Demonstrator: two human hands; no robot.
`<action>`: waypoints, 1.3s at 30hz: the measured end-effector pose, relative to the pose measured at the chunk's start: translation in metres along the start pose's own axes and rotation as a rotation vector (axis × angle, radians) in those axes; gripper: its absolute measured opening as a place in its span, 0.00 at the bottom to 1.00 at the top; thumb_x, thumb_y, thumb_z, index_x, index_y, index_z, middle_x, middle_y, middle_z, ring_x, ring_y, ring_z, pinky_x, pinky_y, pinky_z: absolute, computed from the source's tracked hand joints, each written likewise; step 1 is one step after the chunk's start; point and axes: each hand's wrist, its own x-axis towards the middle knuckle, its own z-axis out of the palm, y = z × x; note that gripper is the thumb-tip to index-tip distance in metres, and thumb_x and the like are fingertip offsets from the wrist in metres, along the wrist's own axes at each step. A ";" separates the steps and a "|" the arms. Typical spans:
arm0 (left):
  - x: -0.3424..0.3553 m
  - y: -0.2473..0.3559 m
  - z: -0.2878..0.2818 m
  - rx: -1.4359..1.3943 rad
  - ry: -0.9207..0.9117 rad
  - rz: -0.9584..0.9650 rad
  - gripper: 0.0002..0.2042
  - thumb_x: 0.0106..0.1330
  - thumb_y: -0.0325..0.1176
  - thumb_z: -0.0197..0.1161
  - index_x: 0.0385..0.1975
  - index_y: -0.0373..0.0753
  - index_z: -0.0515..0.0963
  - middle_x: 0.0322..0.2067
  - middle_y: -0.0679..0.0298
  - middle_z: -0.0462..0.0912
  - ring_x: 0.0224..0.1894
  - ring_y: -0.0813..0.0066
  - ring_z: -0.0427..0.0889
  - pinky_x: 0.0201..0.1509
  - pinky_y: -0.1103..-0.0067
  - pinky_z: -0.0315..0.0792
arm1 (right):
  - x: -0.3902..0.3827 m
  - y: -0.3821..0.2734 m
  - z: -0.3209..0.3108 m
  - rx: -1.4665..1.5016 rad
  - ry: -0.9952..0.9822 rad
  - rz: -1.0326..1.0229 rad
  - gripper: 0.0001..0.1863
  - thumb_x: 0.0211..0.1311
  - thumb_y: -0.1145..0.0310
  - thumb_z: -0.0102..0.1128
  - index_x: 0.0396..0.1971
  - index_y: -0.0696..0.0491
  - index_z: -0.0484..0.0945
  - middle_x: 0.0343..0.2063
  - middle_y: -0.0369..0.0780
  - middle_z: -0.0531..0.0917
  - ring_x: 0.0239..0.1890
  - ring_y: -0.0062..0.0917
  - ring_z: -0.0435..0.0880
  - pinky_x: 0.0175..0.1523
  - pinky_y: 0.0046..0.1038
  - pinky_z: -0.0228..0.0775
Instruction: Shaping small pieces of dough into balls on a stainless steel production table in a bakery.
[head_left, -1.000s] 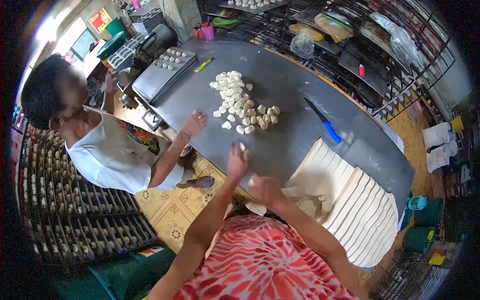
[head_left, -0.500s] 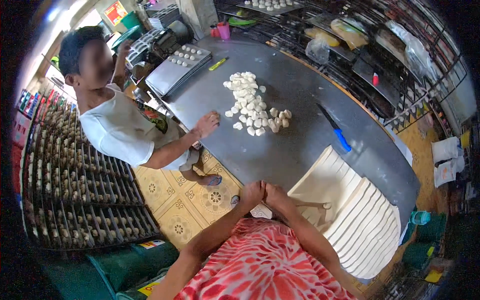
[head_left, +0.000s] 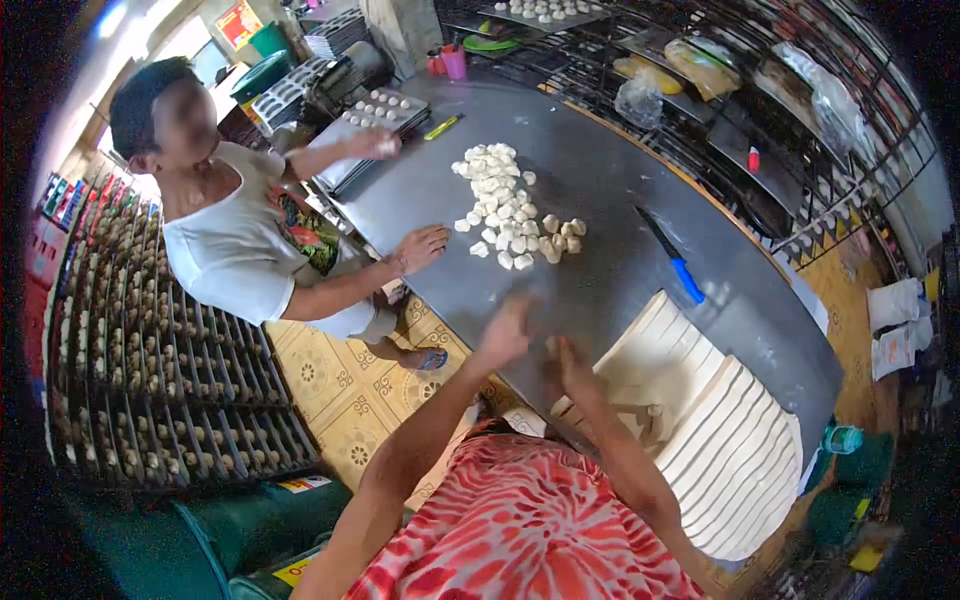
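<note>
Hovering near the table's [head_left: 620,230] edge, the left hand [head_left: 508,332] and right hand [head_left: 570,366] blur, grip untellable; dough strips [head_left: 735,455] lie beside the right, dough pieces [head_left: 503,205] ahead, presumably for easy reach.

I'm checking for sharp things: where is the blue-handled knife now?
In the head view, the blue-handled knife lies right of centre on the dark tabletop, just beyond the cut dough strips and right of the dough pieces.

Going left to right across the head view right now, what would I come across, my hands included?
Rack of dough-filled trays → yellow-green tool → your left hand → your right hand → blue-handled knife → turquoise container → white packages.
</note>
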 end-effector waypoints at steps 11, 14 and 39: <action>-0.065 0.016 0.067 0.054 0.037 -0.215 0.18 0.75 0.43 0.54 0.35 0.36 0.83 0.30 0.45 0.85 0.32 0.41 0.84 0.34 0.54 0.77 | -0.014 -0.034 -0.008 -0.125 -0.223 0.135 0.15 0.57 0.67 0.61 0.42 0.58 0.78 0.37 0.57 0.85 0.41 0.55 0.85 0.48 0.55 0.76; -0.051 0.018 0.053 -0.047 0.098 -0.385 0.20 0.76 0.45 0.54 0.28 0.37 0.84 0.24 0.45 0.83 0.30 0.41 0.84 0.33 0.53 0.77 | -0.012 -0.035 -0.008 -0.166 -0.298 0.173 0.11 0.58 0.65 0.59 0.36 0.57 0.78 0.34 0.55 0.85 0.35 0.55 0.85 0.43 0.56 0.76; -0.036 0.025 0.043 -0.070 0.130 -0.319 0.23 0.77 0.47 0.51 0.30 0.35 0.85 0.26 0.42 0.84 0.31 0.37 0.84 0.36 0.51 0.79 | -0.010 -0.026 -0.005 -0.064 -0.279 0.263 0.15 0.64 0.56 0.60 0.36 0.54 0.79 0.29 0.56 0.84 0.34 0.58 0.84 0.40 0.55 0.75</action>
